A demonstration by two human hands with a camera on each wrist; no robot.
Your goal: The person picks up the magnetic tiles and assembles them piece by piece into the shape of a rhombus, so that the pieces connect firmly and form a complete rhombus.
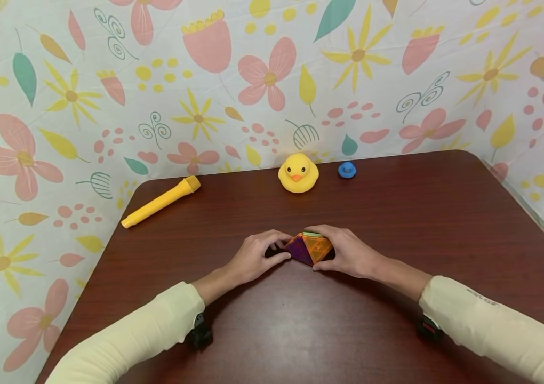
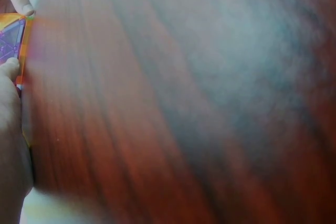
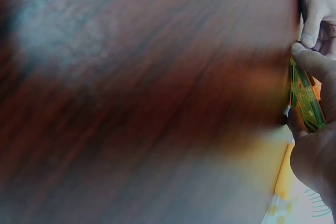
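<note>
Between both hands, low over the middle of the table, is a small structure of translucent triangular tiles. Its purple tile (image 1: 298, 250) faces left, an orange tile (image 1: 319, 248) faces right, and a green edge (image 1: 312, 234) shows on top. My left hand (image 1: 258, 255) pinches the left corner with thumb and fingers. From the other side my right hand (image 1: 351, 253) grips it, thumb at the front and fingers behind. In the left wrist view the left thumb lies against the purple tile (image 2: 9, 43). The right wrist view shows green tile (image 3: 305, 98) in the right hand.
A yellow toy microphone (image 1: 161, 202) lies at the table's back left. Near the back edge sit a yellow rubber duck (image 1: 298, 173) and a small blue duck (image 1: 347, 170). Behind the dark wooden table (image 1: 272, 330) hangs a flowered cloth (image 1: 147, 101).
</note>
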